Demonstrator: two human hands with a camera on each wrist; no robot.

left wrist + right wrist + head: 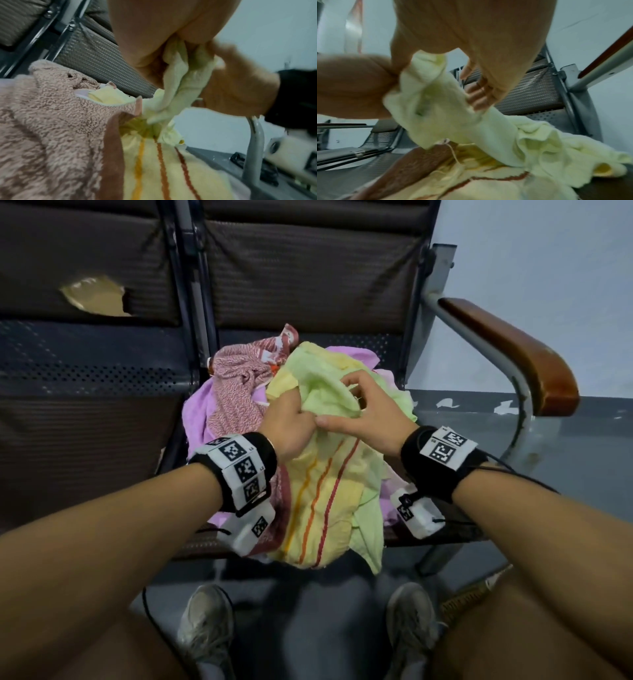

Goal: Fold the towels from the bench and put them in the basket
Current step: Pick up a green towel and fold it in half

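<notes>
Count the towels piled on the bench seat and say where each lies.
4, maybe more hidden beneath. Light green towel on top, gripped by both hands; yellow striped towel hanging over the front edge; red patterned towel at left; lilac towel underneath.

I'm looking at the towels piled loose on the bench seat (342,337): pale green towel (329,392) is bunching up on top, yellow striped towel (322,508) is hanging over the front edge, pink-patterned towel (236,392) & lilac towel (195,412) are lying crumpled at left.

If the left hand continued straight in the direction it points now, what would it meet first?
Probably the light green towel that the left hand already grips, then the right hand close beside it; depth is unclear.
</notes>
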